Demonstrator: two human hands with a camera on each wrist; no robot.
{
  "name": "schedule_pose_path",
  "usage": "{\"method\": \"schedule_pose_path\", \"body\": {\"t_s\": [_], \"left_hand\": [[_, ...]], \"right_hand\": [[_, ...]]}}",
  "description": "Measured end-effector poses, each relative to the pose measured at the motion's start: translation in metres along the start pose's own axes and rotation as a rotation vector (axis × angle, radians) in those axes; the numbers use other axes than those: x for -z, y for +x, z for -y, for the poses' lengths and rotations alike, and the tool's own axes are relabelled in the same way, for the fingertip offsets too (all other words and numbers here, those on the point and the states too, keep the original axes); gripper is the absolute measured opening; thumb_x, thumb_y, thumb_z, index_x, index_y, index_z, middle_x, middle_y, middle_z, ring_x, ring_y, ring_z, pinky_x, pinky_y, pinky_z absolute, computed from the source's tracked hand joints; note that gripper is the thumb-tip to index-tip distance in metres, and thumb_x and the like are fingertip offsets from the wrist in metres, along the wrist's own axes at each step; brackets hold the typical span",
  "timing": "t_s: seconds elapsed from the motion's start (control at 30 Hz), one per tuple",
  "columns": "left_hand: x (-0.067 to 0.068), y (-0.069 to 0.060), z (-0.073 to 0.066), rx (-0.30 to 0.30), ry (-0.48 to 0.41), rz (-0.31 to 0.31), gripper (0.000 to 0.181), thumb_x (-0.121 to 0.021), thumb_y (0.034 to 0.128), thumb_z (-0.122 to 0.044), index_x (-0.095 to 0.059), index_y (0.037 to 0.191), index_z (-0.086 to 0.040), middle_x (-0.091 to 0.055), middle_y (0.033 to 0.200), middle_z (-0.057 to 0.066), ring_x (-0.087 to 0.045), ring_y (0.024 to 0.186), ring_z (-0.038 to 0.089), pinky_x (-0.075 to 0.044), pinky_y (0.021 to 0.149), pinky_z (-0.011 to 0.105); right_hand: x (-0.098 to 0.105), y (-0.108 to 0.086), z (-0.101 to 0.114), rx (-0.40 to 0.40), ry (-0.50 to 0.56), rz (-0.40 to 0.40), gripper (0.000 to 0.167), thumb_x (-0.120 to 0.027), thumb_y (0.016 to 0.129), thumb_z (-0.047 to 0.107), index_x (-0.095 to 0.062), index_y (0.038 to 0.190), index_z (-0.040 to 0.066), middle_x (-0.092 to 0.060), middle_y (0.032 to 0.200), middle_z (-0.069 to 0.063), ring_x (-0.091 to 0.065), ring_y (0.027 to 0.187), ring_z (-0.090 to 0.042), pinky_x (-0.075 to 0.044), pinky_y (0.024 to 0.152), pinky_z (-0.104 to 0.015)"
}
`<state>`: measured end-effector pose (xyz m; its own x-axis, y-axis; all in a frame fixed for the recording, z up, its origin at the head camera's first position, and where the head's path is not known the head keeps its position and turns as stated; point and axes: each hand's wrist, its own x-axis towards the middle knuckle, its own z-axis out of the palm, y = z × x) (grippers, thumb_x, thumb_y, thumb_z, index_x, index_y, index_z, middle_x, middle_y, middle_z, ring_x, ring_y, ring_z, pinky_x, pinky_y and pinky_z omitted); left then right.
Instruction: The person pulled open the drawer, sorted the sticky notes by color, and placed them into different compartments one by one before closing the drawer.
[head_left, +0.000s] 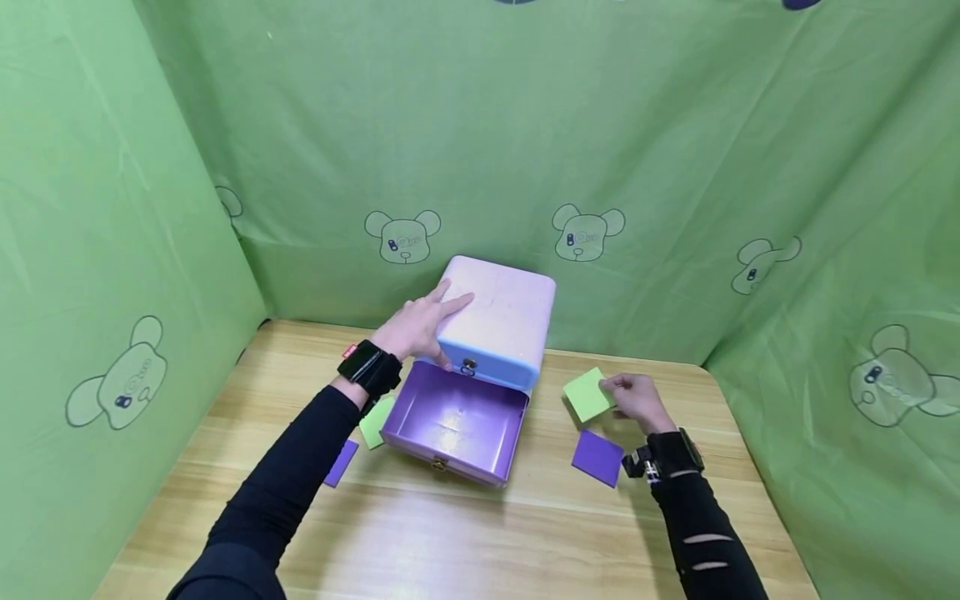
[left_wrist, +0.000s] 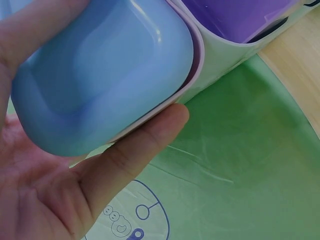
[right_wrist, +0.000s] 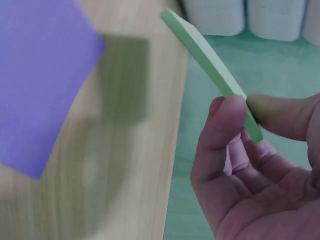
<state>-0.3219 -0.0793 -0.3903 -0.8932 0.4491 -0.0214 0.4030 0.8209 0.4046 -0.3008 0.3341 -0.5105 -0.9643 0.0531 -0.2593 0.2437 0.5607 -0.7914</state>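
Note:
A pink box (head_left: 501, 308) has a blue upper drawer front (head_left: 491, 365) and a purple lower drawer (head_left: 456, 421) pulled out. My left hand (head_left: 414, 327) rests on the box's top left part with its fingers spread and straight, the thumb over the front edge. In the left wrist view, my left hand (left_wrist: 65, 190) lies against the blue front (left_wrist: 110, 75). My right hand (head_left: 637, 398) pinches a light green square pad (head_left: 588, 394) above the table. Between thumb and fingers of my right hand (right_wrist: 265, 170), the green pad (right_wrist: 212, 67) shows edge-on in the right wrist view.
A purple square (head_left: 597, 458) lies on the wooden table (head_left: 420, 542) below my right hand. Left of the drawer are another green square (head_left: 376, 422) and a partly covered purple one (head_left: 341, 463). Green cloth (head_left: 495, 167) with bear prints surrounds the table's back and sides.

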Motion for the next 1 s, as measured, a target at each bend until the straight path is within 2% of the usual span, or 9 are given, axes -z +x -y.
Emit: {"method": "schedule_pose_path", "body": {"t_s": [0.27, 0.47, 0.57, 0.7, 0.8, 1.0], "left_hand": [[-0.001, 0.000, 0.000, 0.003, -0.004, 0.005, 0.127, -0.099, 0.0588, -0.022, -0.025, 0.161, -0.031, -0.003, 0.171, 0.020, -0.035, 0.148, 0.048, -0.025, 0.123, 0.066], [0.000, 0.000, 0.000, 0.010, -0.003, 0.003, 0.127, -0.099, 0.0583, -0.022, -0.025, 0.161, -0.031, -0.003, 0.172, 0.019, -0.035, 0.148, 0.049, -0.025, 0.122, 0.067], [0.000, 0.000, -0.001, 0.014, 0.003, 0.001, 0.128, -0.100, 0.0575, -0.023, -0.025, 0.161, -0.032, -0.003, 0.172, 0.020, -0.037, 0.147, 0.049, -0.025, 0.123, 0.066], [0.001, -0.001, -0.001, 0.015, 0.009, 0.001, 0.129, -0.100, 0.0567, -0.024, -0.024, 0.161, -0.032, -0.003, 0.172, 0.019, -0.037, 0.147, 0.049, -0.025, 0.123, 0.066], [0.000, -0.001, -0.001, 0.014, 0.010, 0.006, 0.129, -0.099, 0.0570, -0.025, -0.024, 0.162, -0.032, -0.002, 0.172, 0.019, -0.037, 0.147, 0.049, -0.025, 0.123, 0.066], [0.000, -0.001, -0.001, 0.012, 0.004, 0.008, 0.129, -0.099, 0.0572, -0.025, -0.025, 0.161, -0.031, -0.003, 0.172, 0.019, -0.036, 0.147, 0.049, -0.025, 0.123, 0.066]], "right_hand": [[0.014, -0.010, 0.010, -0.025, 0.121, 0.018, 0.050, -0.055, 0.105, 0.028, -0.051, 0.137, -0.010, -0.053, 0.136, -0.021, -0.062, 0.091, -0.006, -0.062, 0.087, -0.029], [0.022, -0.025, 0.030, 0.024, 0.176, 0.027, 0.060, -0.054, 0.105, 0.034, -0.043, 0.145, -0.010, -0.048, 0.144, -0.022, -0.058, 0.097, 0.000, -0.060, 0.087, -0.022], [0.026, -0.034, 0.042, 0.062, 0.230, 0.027, 0.057, -0.057, 0.104, 0.034, -0.047, 0.142, -0.007, -0.049, 0.143, -0.019, -0.057, 0.099, 0.000, -0.060, 0.086, -0.021], [0.029, -0.044, 0.060, 0.100, 0.287, 0.013, 0.039, -0.062, 0.101, 0.036, -0.061, 0.126, 0.006, -0.057, 0.128, -0.005, -0.057, 0.100, -0.003, -0.060, 0.083, -0.021], [0.030, -0.052, 0.073, 0.114, 0.309, 0.020, 0.031, -0.065, 0.099, 0.036, -0.064, 0.119, 0.012, -0.058, 0.122, 0.002, -0.058, 0.101, -0.004, -0.060, 0.084, -0.021], [0.026, -0.074, 0.104, 0.127, 0.313, 0.066, 0.048, -0.066, 0.098, 0.035, -0.057, 0.131, 0.002, -0.060, 0.117, 0.011, -0.057, 0.105, -0.005, -0.060, 0.086, -0.022]]}}
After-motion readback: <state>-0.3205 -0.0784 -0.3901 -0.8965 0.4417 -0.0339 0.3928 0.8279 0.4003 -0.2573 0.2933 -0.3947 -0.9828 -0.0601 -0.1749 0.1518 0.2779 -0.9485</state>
